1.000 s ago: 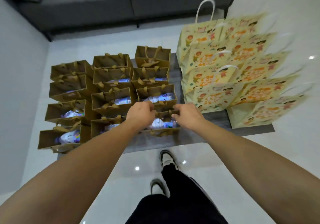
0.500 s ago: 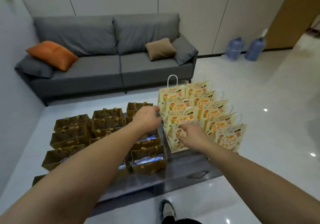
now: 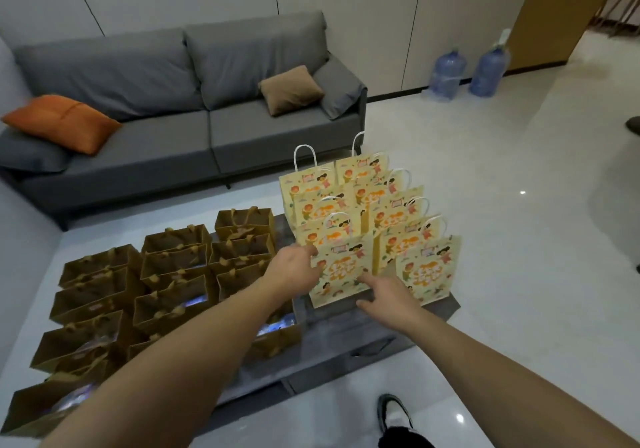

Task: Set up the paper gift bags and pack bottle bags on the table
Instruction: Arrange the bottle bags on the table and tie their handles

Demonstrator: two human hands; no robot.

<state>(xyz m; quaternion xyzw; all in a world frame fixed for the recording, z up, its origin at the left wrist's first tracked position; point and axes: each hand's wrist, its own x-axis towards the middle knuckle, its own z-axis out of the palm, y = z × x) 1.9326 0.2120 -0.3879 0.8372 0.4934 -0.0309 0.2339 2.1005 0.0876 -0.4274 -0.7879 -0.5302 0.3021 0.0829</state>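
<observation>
At centre frame, I'm watching both hands arriving on the nearest printed bag [image 3: 341,269], having left the brown bottle bags [image 3: 173,285] they were working on a second ago. My left hand [image 3: 294,267] is touching that bag's upper left corner, fingers hooked over the edge as far as I can judge, though the fingertips are slipping behind the paper so I cannot tell whether it is really gripping. My right hand [image 3: 384,290] is coming in at the lower right of the bag's front, fingers fairly straight and spread, holding nothing. I'm reading this as the brown rows being finished with, bottles glinting in several of them, and attention moving to straightening or picking up the yellow printed bags [image 3: 391,212] standing in the centre right. My left forearm is covering part of the front brown row, and the table [image 3: 346,343] is running out of sight beneath the bags at lower left.
</observation>
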